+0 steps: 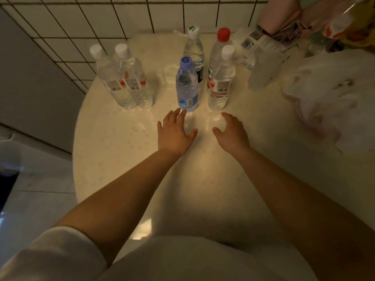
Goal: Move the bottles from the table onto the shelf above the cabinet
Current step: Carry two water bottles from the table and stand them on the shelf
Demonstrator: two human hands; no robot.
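Plainly, none of the six bottles has left the round table (113, 159) yet, so the step in hand is the first reach. At the far left, two clear white-capped bottles stand touching each other, the left one (113, 82) and its twin (135, 82) just right of it. Toward the middle, the blue-labelled bottle with the purple cap (186, 88) stands nearest the person, with the green-capped bottle (193, 51) just behind it. The left hand (174, 132) lies low over the tabletop with fingers spread and fairly straight, fingertips just short of the blue bottle's base, holding nothing. To the right of it, the right hand (232, 131) hovers with fingers loosely curled and thumb apart, also holding nothing, near the base of the small white-capped bottle (221, 82); the red-capped bottle (218, 57) stands close behind that one. At the far right sit a crumpled plastic bag (324, 102) and some packaging. The shelf and cabinet are out of view. The next move likely calls for each hand to wrap round the bottle in front of it, mid-body, and lift straight up so the neighbours behind are not knocked.
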